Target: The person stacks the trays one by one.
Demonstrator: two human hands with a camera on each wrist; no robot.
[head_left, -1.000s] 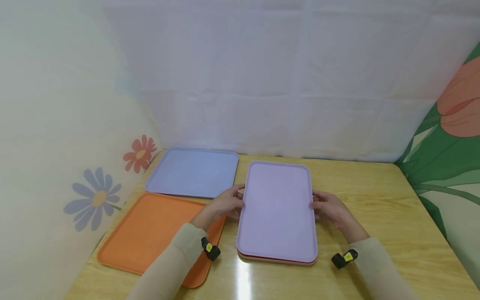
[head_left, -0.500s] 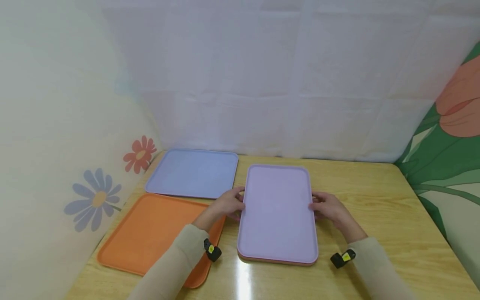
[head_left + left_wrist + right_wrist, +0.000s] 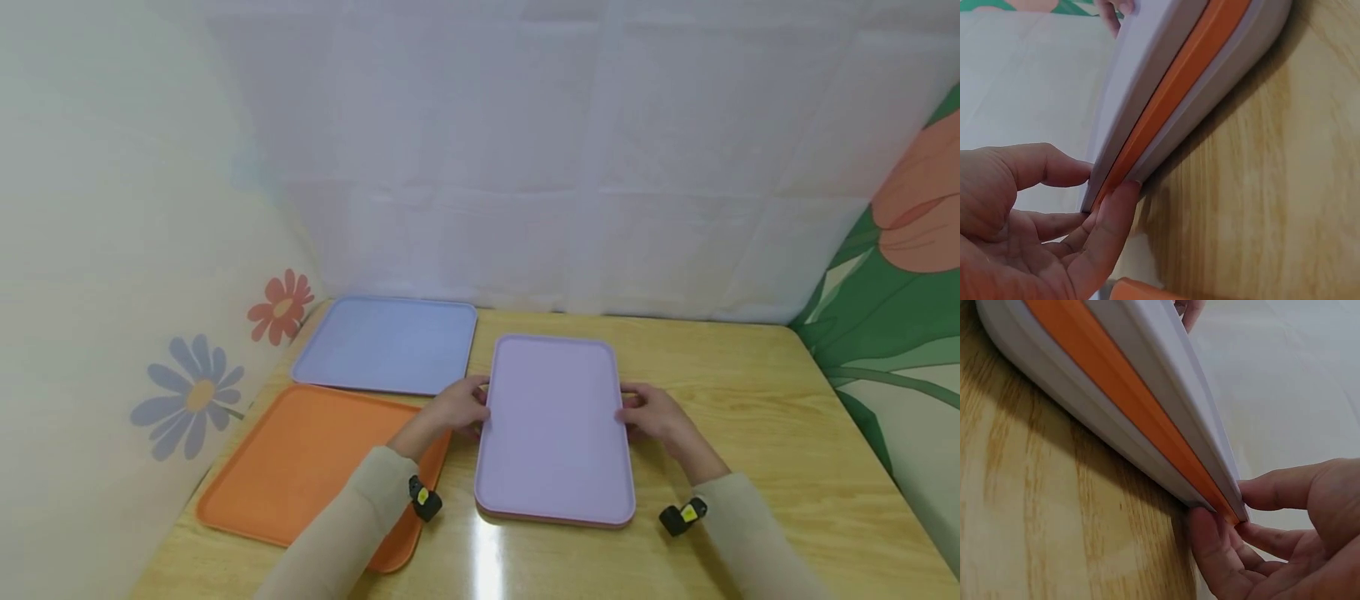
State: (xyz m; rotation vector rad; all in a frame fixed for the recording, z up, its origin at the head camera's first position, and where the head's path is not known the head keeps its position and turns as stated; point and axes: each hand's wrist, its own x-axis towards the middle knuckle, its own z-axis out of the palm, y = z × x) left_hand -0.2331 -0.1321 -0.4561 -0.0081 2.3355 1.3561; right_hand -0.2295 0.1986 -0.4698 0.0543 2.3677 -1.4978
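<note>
A stack of rectangular trays lies upright to me at the middle of the table, with a lavender tray [image 3: 555, 429] on top. The left wrist view shows an orange tray [image 3: 1169, 78] sandwiched in the stack above a pale greyish one [image 3: 1210, 87]. My left hand [image 3: 457, 407] grips the left long side, thumb at the top tray's rim and other fingers along the edges lower down. Opposite it, my right hand [image 3: 656, 417] holds the right long side in the same way. The fingertips under the rims are partly hidden.
On the left, an orange tray [image 3: 300, 467] lies flat, partly behind my left forearm. A light blue tray [image 3: 390, 346] is behind it, near the white cloth backdrop [image 3: 480, 167]. Bare wood table [image 3: 750, 392] extends to the right, up to a flower-patterned wall [image 3: 900, 333].
The lavender tray's far edge has come slightly lower and nearer, and less of the reddish-orange edge beneath shows at the near end. Both hands have stayed at its sides, moving very little.
</note>
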